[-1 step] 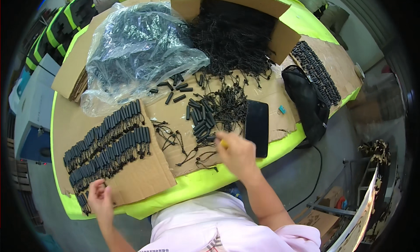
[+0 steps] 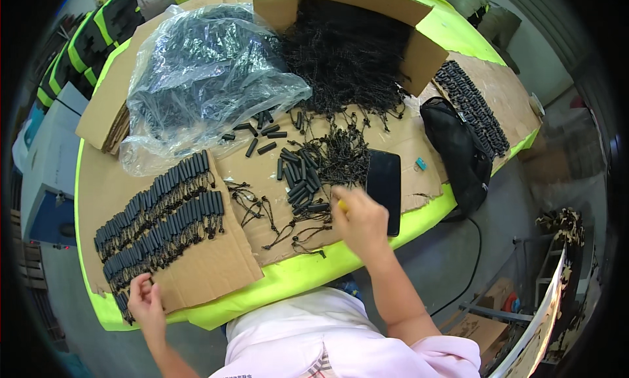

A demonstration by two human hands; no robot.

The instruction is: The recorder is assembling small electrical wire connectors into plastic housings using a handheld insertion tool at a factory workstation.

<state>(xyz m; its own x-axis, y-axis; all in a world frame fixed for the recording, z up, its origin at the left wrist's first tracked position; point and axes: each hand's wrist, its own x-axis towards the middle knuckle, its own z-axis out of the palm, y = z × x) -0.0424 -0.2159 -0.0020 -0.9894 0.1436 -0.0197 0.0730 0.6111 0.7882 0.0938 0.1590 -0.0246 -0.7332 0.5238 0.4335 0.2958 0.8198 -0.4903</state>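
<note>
My left hand [image 2: 147, 304] is at the lower left of the cardboard sheet, beside the end of the lowest row of black tubes with cord loops [image 2: 123, 300]. Its fingers are curled, and whatever they pinch is hidden. My right hand [image 2: 364, 222] is closed around a small yellow object [image 2: 343, 205], mostly covered by the fingers. It hovers by the tangled black cord loops [image 2: 347, 156] and a pile of loose black tubes [image 2: 300, 181]. Several separate cord loops [image 2: 270, 211] lie between the hands. Two longer rows of corded tubes [image 2: 167, 189] lie above my left hand.
A dark phone or tablet [image 2: 384, 188] lies right of my right hand. Beyond are a clear plastic bag [image 2: 203, 83] and a cardboard box [image 2: 422, 60] full of black cords. A black pouch [image 2: 458, 155] and woven black strips [image 2: 473, 109] are at the right.
My right hand has shifted slightly right and down, still around the yellow object. My left hand has moved a little left, its fingers staying by the lowest row.
</note>
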